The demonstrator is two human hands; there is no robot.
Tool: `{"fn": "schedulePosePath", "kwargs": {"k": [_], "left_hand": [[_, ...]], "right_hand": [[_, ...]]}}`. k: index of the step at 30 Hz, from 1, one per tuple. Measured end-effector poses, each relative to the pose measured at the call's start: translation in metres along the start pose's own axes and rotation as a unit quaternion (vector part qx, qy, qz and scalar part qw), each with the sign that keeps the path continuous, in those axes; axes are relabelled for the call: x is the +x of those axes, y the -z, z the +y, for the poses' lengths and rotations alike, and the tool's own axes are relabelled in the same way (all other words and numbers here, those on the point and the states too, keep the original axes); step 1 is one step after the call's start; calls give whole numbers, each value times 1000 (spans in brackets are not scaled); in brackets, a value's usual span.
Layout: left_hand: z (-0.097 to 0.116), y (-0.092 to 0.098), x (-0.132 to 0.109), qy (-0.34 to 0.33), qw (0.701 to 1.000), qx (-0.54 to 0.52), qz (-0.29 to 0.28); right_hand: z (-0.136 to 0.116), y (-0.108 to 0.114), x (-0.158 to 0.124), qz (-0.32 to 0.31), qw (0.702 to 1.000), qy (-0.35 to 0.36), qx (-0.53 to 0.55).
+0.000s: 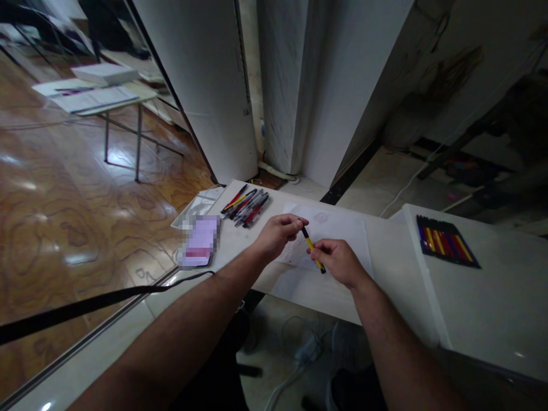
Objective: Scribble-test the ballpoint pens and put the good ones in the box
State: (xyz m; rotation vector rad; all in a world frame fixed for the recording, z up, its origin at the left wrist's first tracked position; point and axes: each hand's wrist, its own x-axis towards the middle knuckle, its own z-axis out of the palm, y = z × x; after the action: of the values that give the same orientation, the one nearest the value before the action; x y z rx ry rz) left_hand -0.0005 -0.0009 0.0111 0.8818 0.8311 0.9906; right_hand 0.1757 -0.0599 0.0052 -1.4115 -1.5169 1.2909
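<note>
Between my two hands is a yellow pen [309,242] with black ends, held tilted over a sheet of paper [357,242]. My left hand [280,233] has its fingertips closed at the pen's upper black end. Lower down, my right hand [338,260] pinches the yellow barrel, and the black lower end sticks out below the fingers. Faint marks show on the paper, too small to read. Left of my left hand lies a pile of several pens [246,205], red, black, yellow and clear.
A blurred purple phone-like object [201,240] lies at the table's left edge. On a second white surface [483,308] to the right rests a row of coloured pens [447,242] in a dark pack. Cables [306,351] run below the table. A small table [137,100] stands far left.
</note>
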Motion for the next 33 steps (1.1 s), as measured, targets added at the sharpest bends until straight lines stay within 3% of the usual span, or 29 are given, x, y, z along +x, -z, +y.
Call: {"fn": "schedulePosePath", "kwargs": {"k": [9,14,23,28,33], "left_hand": [[0,0,1,-16,1000,-14,9],[0,1,1,-26,999,31,14],[-7,-4,-5,-4,985,158,-63],[-4,-9,-9,-8,984,170,-59],[-3,-8,-10,-17,976,213,-52]], "right_hand": [[0,-1,0,22,1000,9,-14],[3,-3,3,37,999,12,16],[3,-6,6,67,995,6,71],[2,-7,5,63,996,11,56],[1,0,6,152,986,30,63]]}}
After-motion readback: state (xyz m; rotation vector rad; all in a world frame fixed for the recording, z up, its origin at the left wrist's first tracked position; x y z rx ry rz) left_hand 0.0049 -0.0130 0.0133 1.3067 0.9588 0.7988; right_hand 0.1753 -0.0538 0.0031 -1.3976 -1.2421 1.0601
